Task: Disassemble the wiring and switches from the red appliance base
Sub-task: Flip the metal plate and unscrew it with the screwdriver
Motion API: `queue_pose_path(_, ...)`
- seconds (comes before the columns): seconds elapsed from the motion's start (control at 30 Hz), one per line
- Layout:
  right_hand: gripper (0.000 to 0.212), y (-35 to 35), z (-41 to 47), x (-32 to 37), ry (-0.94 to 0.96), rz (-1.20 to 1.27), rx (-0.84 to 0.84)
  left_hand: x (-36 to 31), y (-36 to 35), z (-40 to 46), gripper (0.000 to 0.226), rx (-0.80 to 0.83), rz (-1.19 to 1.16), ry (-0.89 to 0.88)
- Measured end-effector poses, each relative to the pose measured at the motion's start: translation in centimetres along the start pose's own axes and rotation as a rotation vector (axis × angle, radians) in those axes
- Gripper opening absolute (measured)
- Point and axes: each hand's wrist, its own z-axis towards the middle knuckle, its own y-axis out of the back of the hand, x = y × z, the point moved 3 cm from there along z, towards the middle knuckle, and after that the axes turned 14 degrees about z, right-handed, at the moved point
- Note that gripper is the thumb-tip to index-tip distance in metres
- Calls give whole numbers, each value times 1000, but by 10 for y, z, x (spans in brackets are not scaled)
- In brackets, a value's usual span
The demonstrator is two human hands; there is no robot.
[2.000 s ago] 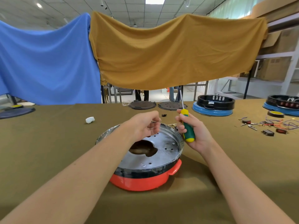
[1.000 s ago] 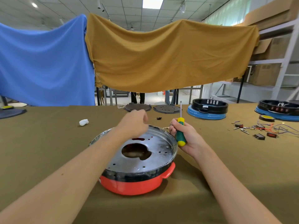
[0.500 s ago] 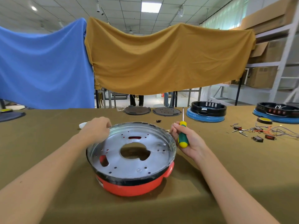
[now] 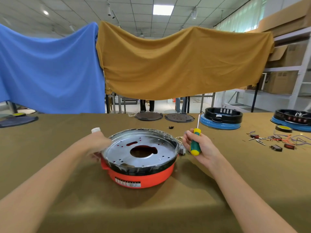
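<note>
Your left hand (image 4: 96,146) grips the left rim of the red base (image 4: 141,175), which sits in the middle of the table (image 4: 50,165) just in front of you, label side near; that hold looks meant to steady or turn the base so the next fastener comes within reach. Your right hand (image 4: 199,146) is wrapped around the screwdriver (image 4: 195,142), shaft pointing up and clear of the work, parked just right of the base while you reposition. The metal plate (image 4: 139,148) on top, with its central hole, likely covers any wiring left inside. A grey part (image 4: 181,150) pokes out at the right rim; what it is, you cannot tell. Loose wires and switches (image 4: 276,140) lie far right, probably pulled from the blue bases (image 4: 220,122) beyond.
</note>
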Motion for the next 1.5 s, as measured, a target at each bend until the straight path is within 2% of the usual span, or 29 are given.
queue_pose_path(0.2,25,1,-4,10,67,-402,-100,-5,-22,0,37,-74,-77,-47)
queue_pose_path(0.37,40,3,-18,66,61,-1206,-142,-10,-21,1,38,-90,-34,-1)
queue_pose_path(0.43,40,6,-24,76,-2,-1502,-129,-13,-19,-4,34,-41,-24,36)
queue_pose_path(0.5,40,10,-29,78,-48,-1690,-126,-15,-20,-7,32,61,-15,48)
queue_pose_path(0.6,41,12,-32,81,-23,-1717,-153,-18,-21,-14,30,106,-29,53)
queue_pose_path(0.73,37,15,-34,94,77,-1693,-288,-19,-20,-22,36,106,-45,58)
queue_pose_path(0.87,37,25,-33,88,-3,-1650,-326,-14,-16,-23,33,113,9,95)
queue_pose_path(1.03,33,31,-28,100,97,-1436,-377,-11,-18,-14,28,113,33,105)
queue_pose_path(1.17,32,30,-29,109,137,-1318,-398,-11,-21,0,19,20,1,63)
queue_pose_path(1.27,29,30,-32,99,23,-1315,-370,-11,-25,8,11,-87,-17,7)
queue_pose_path(1.37,30,31,-33,79,-81,-1409,-344,-8,-24,10,21,-166,-5,-15)
queue_pose_path(1.5,32,27,-27,65,-18,-1324,-338,-6,-20,7,24,-180,-52,-12)
